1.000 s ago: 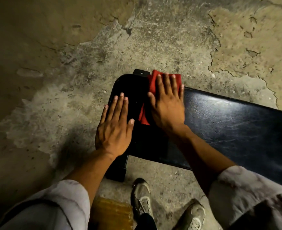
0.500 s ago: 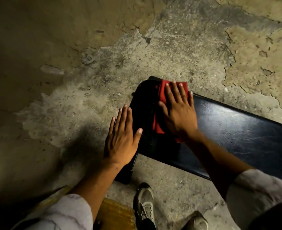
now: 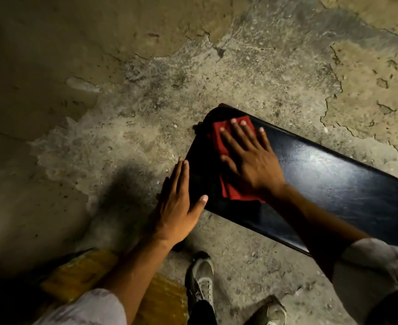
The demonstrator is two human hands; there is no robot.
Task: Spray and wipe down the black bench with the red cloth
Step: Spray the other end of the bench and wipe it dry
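A long black bench (image 3: 334, 184) runs from its rounded near end, left of centre in the view, away toward the right edge. Its padded top is glossy and dark, catching a pale sheen of light along the middle, with faint scuffs showing in the shine. A red cloth (image 3: 221, 141) lies flat on the bench top, close to the rounded end. The cloth is folded into layers, its far corner reaching almost to the bench's far edge and its near corner lying toward the bench's near edge. Much of the cloth is covered.
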